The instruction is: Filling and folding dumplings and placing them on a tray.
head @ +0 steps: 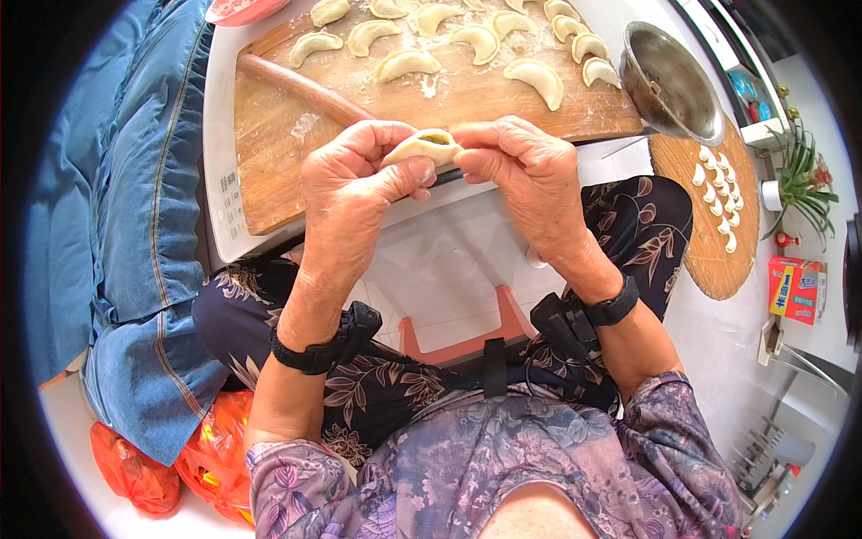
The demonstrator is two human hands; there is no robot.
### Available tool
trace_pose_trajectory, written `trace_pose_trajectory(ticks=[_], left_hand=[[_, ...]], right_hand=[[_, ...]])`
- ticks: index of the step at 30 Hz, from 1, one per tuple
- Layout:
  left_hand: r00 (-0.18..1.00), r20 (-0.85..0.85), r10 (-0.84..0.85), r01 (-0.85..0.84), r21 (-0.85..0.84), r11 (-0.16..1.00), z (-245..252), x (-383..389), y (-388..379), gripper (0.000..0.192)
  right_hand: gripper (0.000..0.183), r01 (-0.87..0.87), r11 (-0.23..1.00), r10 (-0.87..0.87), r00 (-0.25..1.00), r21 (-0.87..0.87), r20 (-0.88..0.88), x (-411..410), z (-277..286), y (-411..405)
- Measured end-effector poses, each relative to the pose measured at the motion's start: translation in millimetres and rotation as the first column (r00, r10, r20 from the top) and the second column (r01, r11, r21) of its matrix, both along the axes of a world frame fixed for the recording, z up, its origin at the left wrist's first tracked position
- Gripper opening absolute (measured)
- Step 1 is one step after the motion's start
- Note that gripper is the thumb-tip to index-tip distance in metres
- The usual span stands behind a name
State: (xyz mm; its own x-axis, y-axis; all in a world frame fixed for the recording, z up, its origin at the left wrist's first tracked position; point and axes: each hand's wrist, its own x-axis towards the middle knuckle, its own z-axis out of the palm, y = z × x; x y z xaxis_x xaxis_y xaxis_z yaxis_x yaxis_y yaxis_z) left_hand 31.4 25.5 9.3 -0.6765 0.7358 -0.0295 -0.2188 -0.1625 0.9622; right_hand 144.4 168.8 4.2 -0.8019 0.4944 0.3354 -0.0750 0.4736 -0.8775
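Between both hands is a folded dumpling, its upper edge parted so that green filling shows. My left hand grips its left end, with the thumb along the near side. At the right tip, the thumb and fingertips of my right hand pinch the dough. Just beyond the hands lies a wooden board dusted with flour. A wooden rolling pin rests on it at an angle, its near end partly behind my left hand. Several finished dumplings are spread over the board's far half.
A metal bowl stands tilted at the board's right corner. Lower right, a round woven mat carries several small dumplings. A pink bowl is at the far left. Blue denim fabric and orange plastic bags lie to the left.
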Motion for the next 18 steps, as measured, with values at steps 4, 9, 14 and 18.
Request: trace_pose_trajectory(ticks=[4, 9, 14, 18], left_hand=[[1.000, 0.013, -0.007, 0.007, 0.008, 1.000, 0.5, -1.1, -0.9, 0.021], [1.000, -0.004, -0.016, 0.016, -0.018, 1.000, -2.7, 0.3, 0.2, 0.021], [0.999, 0.003, -0.037, 0.037, -0.007, 0.999, -1.7, 1.7, 0.6, 0.021], [0.999, 0.023, -0.035, 0.035, -0.007, 0.999, -2.4, 2.5, 1.4, 0.021]], right_hand=[[0.026, -0.026, 0.991, 0.017, 0.998, -0.135, -0.066, -1.9, -5.1, -0.3], [0.021, -0.027, 0.999, 0.025, 0.999, -0.043, -0.035, -3.6, -2.3, -1.1], [0.017, 0.009, 0.999, -0.010, 1.000, -0.036, -0.024, -2.6, -1.3, -2.4], [0.013, 0.025, 1.000, -0.024, 0.999, 0.018, -0.021, -2.5, -1.1, -2.6]])
